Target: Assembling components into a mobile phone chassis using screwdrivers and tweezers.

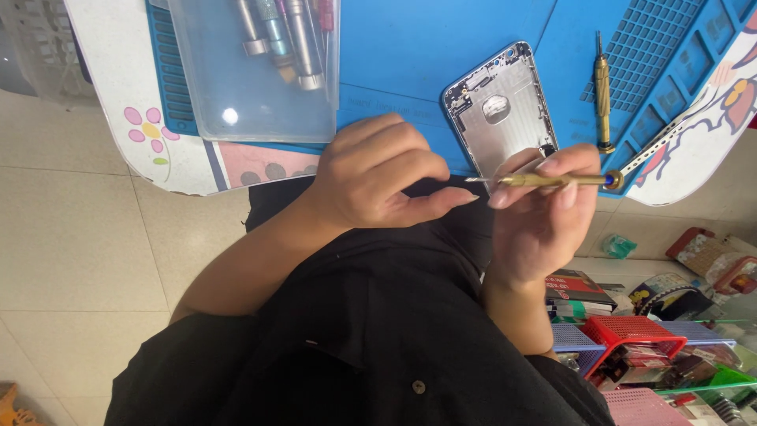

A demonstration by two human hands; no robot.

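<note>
My right hand [544, 217] holds a gold precision screwdriver [552, 181] level, its thin tip pointing left. My left hand [382, 173] is close beside it, thumb and fingers curled, with the thumb tip almost at the screwdriver's tip; I cannot tell whether it pinches anything. Both hands hover over my lap at the near edge of a blue work mat [418, 47]. Just beyond the right hand lies an opened silver phone housing [498, 106], inside facing up.
A second gold screwdriver [603, 91] lies on the mat right of the housing, with metal tweezers [658, 142] beside it. A clear plastic box [252, 75] of tools sits at the mat's left. Coloured baskets [639, 339] with small packages stand on the floor at right.
</note>
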